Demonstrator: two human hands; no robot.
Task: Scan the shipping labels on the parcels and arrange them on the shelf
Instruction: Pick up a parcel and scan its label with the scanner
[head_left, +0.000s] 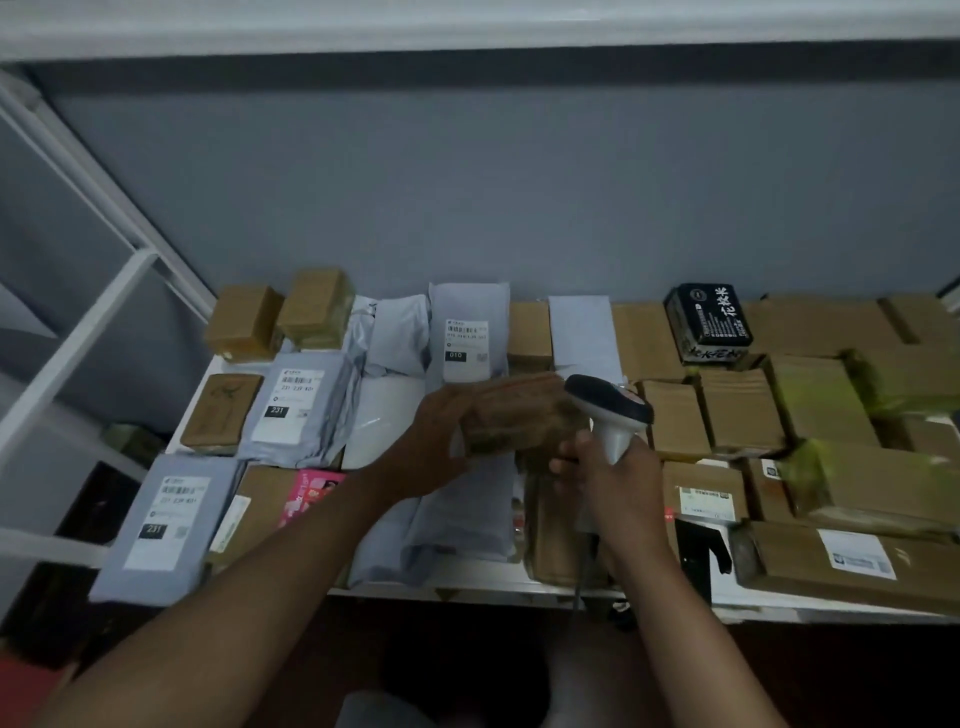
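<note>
A person is standing over a white shelf (467, 584) crowded with parcels, both bare forearms reaching forward. The left hand (434, 441) is gripping a small brown cardboard parcel (519, 413) from its left side, fingers curled around its edge, holding it up above the shelf. The parcel is blurred, and no label on it can be made out. Just to the right of that parcel, the right hand (605, 480) is wrapping around the white handle of a barcode scanner (610, 410), whose dark head is sitting right beside the parcel's right end.

Beyond the left hand, a grey mailer bag (467, 332) is leaning against the wall, showing a white label marked 010. To the left of the left hand, two more grey mailers (301, 405) are lying flat, labels marked 231 facing up. To the right of the right hand, brown cardboard boxes (743, 410) are lying packed side by side, and a black packet (709, 322) with white characters is resting farther back.
</note>
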